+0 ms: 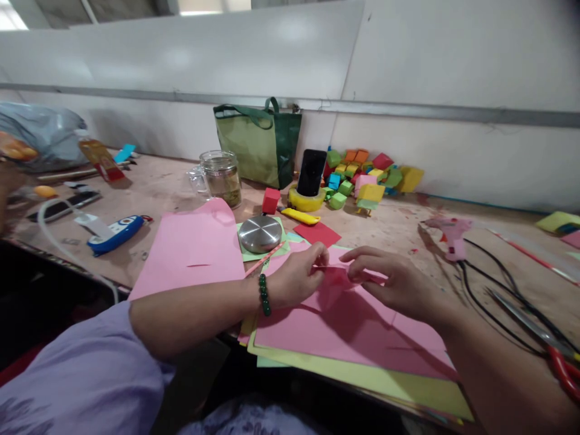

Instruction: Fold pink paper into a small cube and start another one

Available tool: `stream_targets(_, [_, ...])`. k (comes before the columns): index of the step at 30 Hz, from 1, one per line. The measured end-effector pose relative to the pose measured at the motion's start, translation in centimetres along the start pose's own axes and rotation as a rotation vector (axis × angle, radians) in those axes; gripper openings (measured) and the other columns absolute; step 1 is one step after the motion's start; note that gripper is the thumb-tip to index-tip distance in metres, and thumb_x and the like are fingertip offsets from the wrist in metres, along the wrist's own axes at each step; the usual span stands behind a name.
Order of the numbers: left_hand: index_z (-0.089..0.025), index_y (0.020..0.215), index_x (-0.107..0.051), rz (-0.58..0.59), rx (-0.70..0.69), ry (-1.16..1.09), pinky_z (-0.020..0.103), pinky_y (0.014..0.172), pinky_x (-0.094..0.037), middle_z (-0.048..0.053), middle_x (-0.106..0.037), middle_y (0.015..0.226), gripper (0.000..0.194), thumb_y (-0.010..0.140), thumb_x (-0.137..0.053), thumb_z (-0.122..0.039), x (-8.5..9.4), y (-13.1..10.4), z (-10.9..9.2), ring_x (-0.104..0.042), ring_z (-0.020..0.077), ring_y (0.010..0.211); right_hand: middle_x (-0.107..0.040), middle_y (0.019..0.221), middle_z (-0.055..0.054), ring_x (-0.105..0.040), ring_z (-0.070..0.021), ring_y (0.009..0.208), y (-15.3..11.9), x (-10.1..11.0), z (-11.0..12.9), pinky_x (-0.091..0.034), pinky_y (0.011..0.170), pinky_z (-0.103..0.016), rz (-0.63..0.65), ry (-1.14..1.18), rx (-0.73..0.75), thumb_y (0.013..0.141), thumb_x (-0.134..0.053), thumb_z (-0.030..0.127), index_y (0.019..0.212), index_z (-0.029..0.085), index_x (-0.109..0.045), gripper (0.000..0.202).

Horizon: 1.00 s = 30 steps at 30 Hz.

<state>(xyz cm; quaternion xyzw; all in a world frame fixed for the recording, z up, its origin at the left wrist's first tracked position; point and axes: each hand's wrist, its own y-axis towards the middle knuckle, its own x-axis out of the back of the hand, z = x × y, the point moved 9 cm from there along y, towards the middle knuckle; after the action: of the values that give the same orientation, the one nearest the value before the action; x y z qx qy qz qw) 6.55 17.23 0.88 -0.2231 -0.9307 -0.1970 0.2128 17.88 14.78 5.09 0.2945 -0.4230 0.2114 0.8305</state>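
Evidently, left hand [294, 279] pinches the pink piece [334, 285] above the stack [335, 341]; right hand [401, 283] grasps its other side; light, even fingertip pressure and level edges should prevent buckling.

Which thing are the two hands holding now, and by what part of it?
A small piece of pink paper: the left hand pinches its left end, the right hand its right end.
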Motion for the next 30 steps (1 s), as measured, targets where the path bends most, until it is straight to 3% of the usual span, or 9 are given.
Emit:
stream_targets(4, [-0.019, 0.089, -0.047, 0.044, -0.019, 0.004, 0.024, 0.071, -0.042, -0.001, -0.057, 0.085, 0.024, 0.072, -0.044, -0.003, -0.5, -0.2, 0.1, -0.052, 0.013, 0.078, -0.068, 0.103, -0.004, -0.066, -0.0172, 0.094, 0.1, -0.6, -0.4, -0.051, 0.079, -0.027, 0.037, 0.073, -0.025, 0.073, -0.048, 0.003, 0.07, 0.022, -0.064, 0.025])
stream_targets(10, [-0.021, 0.102, -0.047, 0.139, -0.035, 0.027, 0.026, 0.074, -0.044, 0.002, -0.06, 0.094, 0.025, 0.079, -0.047, -0.011, -1.5, -0.8, -0.3, -0.055, 0.0153, 0.082, -0.068, 0.086, -0.005, -0.064, -0.0212, 0.1, 0.0, -0.3, -2.0, -0.051, 0.071, -0.028, -0.052, 0.112, -0.17, 0.069, -0.047, 0.003, 0.063, 0.021, -0.053, 0.02])
stream_targets(15, [-0.021, 0.101, -0.046, 0.168, -0.042, 0.039, 0.025, 0.071, -0.043, 0.002, -0.058, 0.093, 0.021, 0.082, -0.044, -0.012, -1.8, -1.1, -0.8, -0.053, 0.0137, 0.078, -0.068, 0.098, -0.005, -0.064, -0.0191, 0.097, 0.1, -0.8, -1.8, -0.048, 0.08, -0.03, -0.061, 0.053, -0.133, 0.064, -0.044, -0.001, 0.06, 0.02, -0.054, 0.024])
stream_targets(22, [-0.02, 0.097, -0.045, 0.178, -0.046, 0.113, 0.025, 0.068, -0.041, 0.001, -0.056, 0.087, 0.013, 0.086, -0.04, -0.014, -2.1, -1.1, -0.6, -0.05, 0.0134, 0.075, -0.064, 0.107, -0.008, -0.062, -0.0195, 0.104, 0.2, -1.4, -1.4, -0.047, 0.078, -0.03, -0.069, 0.016, -0.101, 0.065, -0.042, -0.002, 0.057, 0.019, -0.047, 0.024])
stream_targets(27, [-0.019, 0.096, -0.046, 0.188, -0.042, 0.155, 0.024, 0.066, -0.04, 0.0, -0.057, 0.084, 0.016, 0.083, -0.041, -0.011, -2.2, -1.1, -0.6, -0.048, 0.0126, 0.07, -0.067, 0.081, -0.005, -0.065, -0.0214, 0.094, -0.4, -1.0, -2.4, -0.047, 0.07, -0.029, -0.053, -0.055, -0.242, 0.068, -0.042, 0.003, 0.058, 0.021, -0.046, 0.021])
stream_targets(30, [-0.019, 0.097, -0.047, 0.183, -0.051, 0.165, 0.024, 0.066, -0.04, 0.001, -0.058, 0.086, 0.018, 0.082, -0.042, -0.01, -2.2, -1.1, -0.6, -0.049, 0.0126, 0.071, -0.066, 0.075, -0.003, -0.065, -0.0199, 0.084, -0.5, -1.0, -2.2, -0.046, 0.065, -0.028, -0.052, -0.083, -0.257, 0.067, -0.04, 0.003, 0.06, 0.021, -0.047, 0.02])
